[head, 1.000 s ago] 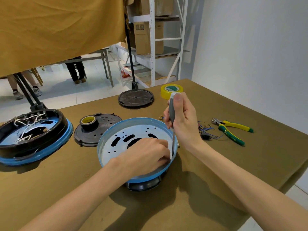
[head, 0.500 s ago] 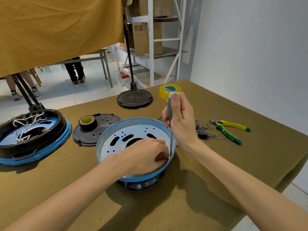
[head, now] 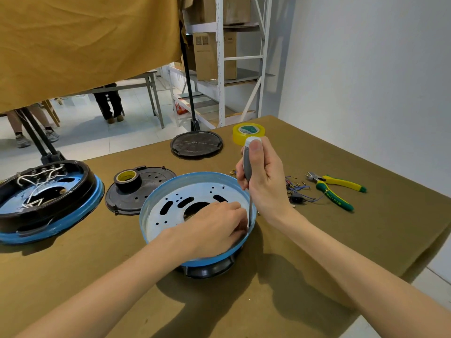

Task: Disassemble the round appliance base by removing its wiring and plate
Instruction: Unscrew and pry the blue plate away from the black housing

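Gripping a grey-handled screwdriver (head: 247, 164) upright, the right hand (head: 264, 178) is closed around the handle with the thumb pressed on its white cap; the metal shaft runs straight down to the inner edge of the round appliance base (head: 195, 215), at its right side. The left hand (head: 214, 228) lies inside the base with its fingers curled together right beside the screwdriver tip; whether they pinch anything there cannot be told. The base sits at the middle of the table (head: 317, 252), a blue rim around a pale metal plate (head: 168, 215) pierced with slots, small holes and a large central opening, on a black underside.

To the left stands a second base (head: 48, 203), black over blue, with white wiring (head: 36, 184) looped inside it. Between the two bases lies a black perforated cover (head: 151, 184) carrying a roll of black tape (head: 127, 180) with a yellow core. Farther back rest a black round disc (head: 196, 143) and a roll of yellow tape (head: 247, 131) whose green label is too small to read. Right of the right hand lies a heap of cut wires (head: 299, 189), blue among them, with small brass terminals and a black connector. Just beyond are yellow-and-green pliers (head: 334, 189); lettering on the green handle is partly legible, ending in "PIN".
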Motion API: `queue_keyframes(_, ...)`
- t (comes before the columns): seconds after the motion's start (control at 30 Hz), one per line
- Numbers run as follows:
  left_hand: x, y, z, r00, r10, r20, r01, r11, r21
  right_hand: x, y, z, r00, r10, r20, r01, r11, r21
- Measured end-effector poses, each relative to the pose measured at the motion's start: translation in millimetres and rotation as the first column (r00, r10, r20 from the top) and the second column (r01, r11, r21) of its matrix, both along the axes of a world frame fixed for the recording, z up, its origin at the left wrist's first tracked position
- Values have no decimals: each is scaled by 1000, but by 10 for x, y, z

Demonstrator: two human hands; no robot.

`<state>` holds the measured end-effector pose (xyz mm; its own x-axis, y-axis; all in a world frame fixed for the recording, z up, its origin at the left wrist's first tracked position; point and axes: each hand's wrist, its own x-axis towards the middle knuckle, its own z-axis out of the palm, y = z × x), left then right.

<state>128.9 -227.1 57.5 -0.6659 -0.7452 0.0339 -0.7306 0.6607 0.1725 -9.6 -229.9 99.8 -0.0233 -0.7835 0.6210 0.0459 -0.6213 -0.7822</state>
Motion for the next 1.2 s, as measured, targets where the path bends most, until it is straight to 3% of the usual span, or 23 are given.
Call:
queue_keyframes(0.13,124,165,-9,948,178,-265,-123,970,212,-56,33,54,998,-10,60,11,1000,-13)
queue_keyframes(0.2,234,268,-59,954,186,-236,-132,965,227,-136,48,81,996,-18,93,21,999,-33)
queue_keyframes(0.3,286,418,-173,978,171,-117,-155,979,132,-257,86,105,991,-74,112,79,996,-42)
queue_keyframes(0.47,140,523,-185,984,145,-103,-159,977,-144,-462,133,159,967,-132,216,135,991,-1)
queue_keyframes(0.5,126,539,-175,985,135,-110,-152,975,-164,-506,133,138,976,-165,145,165,986,16)
queue_keyframes(0.57,136,545,-119,974,134,-180,-164,972,-166,-586,100,10,950,-255,-179,276,956,103)
queue_keyframes(0.63,179,529,-32,938,161,-308,-215,965,-148,-619,71,-196,878,-159,-451,334,879,341)
queue_keyframes(0.67,203,514,20,903,181,-389,-246,961,-124,-624,74,-295,889,-51,-455,308,801,512)
queue_keyframes(0.73,247,481,119,805,204,-557,-278,959,-50,-633,96,-433,961,126,-245,121,608,784)
queue_keyframes(0.77,260,475,159,764,206,-612,-274,962,-18,-633,100,-473,974,201,-107,-20,542,840)
queue_keyframes(0.9,250,510,215,734,190,-651,-254,967,-4,-559,88,-506,863,384,329,-482,425,767)
queue_keyframes(1.2,271,465,249,668,177,-723,-259,966,-3,-441,110,-691,694,334,638,-720,322,615)
